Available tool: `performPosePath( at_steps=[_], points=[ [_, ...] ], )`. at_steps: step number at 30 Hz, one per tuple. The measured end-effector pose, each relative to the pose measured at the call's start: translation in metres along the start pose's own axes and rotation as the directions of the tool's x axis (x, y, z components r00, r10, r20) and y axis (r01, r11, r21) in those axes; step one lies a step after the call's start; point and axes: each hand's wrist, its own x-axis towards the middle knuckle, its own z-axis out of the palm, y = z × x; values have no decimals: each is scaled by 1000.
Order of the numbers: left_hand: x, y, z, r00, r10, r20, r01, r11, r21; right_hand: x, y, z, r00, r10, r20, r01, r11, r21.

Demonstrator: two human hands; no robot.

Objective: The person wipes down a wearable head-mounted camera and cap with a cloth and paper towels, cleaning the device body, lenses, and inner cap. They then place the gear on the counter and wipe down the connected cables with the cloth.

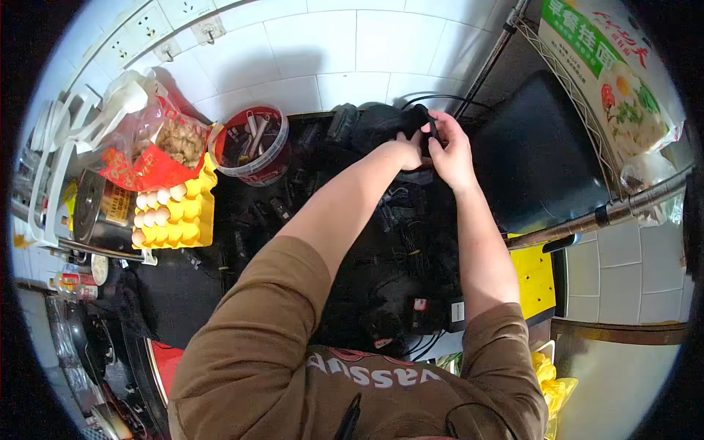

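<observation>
Both my hands are together at the back of the dark table, over a black, soft-looking item (378, 125) whose kind I cannot make out. Between the thumb and fingers of my right hand (453, 152) is a slim black object (433, 130), its kind unclear. My left hand (408, 152) lies just left of it, fingers bent against the black material; what they grip is hidden. A black cable (447, 97) loops behind the hands. Dark cables and small black devices lie across the table in front of them.
At the left stand a clear bucket (253, 165) of small items, a yellow egg tray (192, 220), a red food bag (158, 165) and a steel pot (95, 209). A wire rack (634, 213) with a noodle package (612, 81) borders the right. White tiles (396, 44) rise behind.
</observation>
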Motion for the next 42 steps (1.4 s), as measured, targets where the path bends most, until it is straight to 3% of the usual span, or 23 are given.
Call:
performPosePath(
  at_steps=[1,4,5,8,13,16,19,20,21,22,24,26,27,29,30,32,33,36,37,39,40,41,42],
  points=[
    [3,-4,7,1000,1,1,-1,1000,0,-2,1,0,1000,1,-1,-1,1000,-1],
    [-6,-9,19,950,-41,-308,61,997,55,-9,4,3,994,95,47,-89,990,-106],
    [-15,-7,11,948,-46,-314,66,996,53,-11,1,2,995,89,52,-83,991,-104],
    [-65,13,-43,981,86,-176,-79,996,46,-19,-14,-12,981,196,16,-169,882,-439],
    [-144,3,-56,886,217,-409,-124,962,242,-30,-57,-16,1000,-9,-7,4,854,-520],
    [-217,-14,-63,939,299,-171,-294,954,55,-46,-118,-5,995,-54,79,85,881,-465],
    [-327,-25,-73,912,364,190,-370,929,-6,-65,-210,13,930,-113,351,281,833,-477],
    [-369,-29,-68,915,374,154,-370,927,-56,-73,-246,21,916,-133,378,309,834,-457],
    [-414,-33,-56,917,381,117,-369,923,-111,-86,-286,31,799,-377,469,567,732,-378],
    [-457,-35,-44,920,384,78,-370,917,-151,-100,-326,41,613,-590,525,778,567,-272],
    [-542,-39,-14,939,345,13,-335,919,-206,-144,-401,53,438,-721,537,871,487,-56],
    [-633,-43,25,949,253,-187,-312,828,-465,-212,-458,70,227,-897,379,971,238,-18],
    [-678,-46,46,959,210,-189,-277,825,-492,-239,-490,79,218,-900,377,968,248,31],
    [-768,-42,92,936,-83,-341,-137,808,-573,-296,-553,93,59,-943,326,948,155,277],
    [-812,-40,115,931,-136,-338,-99,798,-595,-321,-572,102,-23,-963,270,917,87,389],
    [-897,-27,169,808,-406,-427,126,827,-548,-363,-592,121,-69,-971,227,862,57,504],
    [-937,-18,195,768,-471,-434,164,800,-577,-373,-603,140,-110,-975,195,823,21,568],
    [-1037,37,285,467,-822,-326,447,537,-715,-406,-612,157,-243,-968,69,657,-111,746],
    [-1062,59,311,395,-862,-318,458,485,-745,-443,-634,169,-283,-959,18,594,-161,788],
    [-1100,103,355,218,-961,-173,380,247,-891,-444,-629,177,-343,-935,-85,471,-250,846],
    [-1112,125,373,141,-986,-87,313,128,-941,-399,-598,176,-366,-921,-131,408,-286,867],
    [-1119,146,392,90,-994,-64,291,88,-953,-522,-675,193,-386,-907,-170,347,-313,884],
    [-1122,166,408,37,-999,-12,223,20,-975,-545,-692,204,-401,-891,-212,286,-342,895]
  ],
)
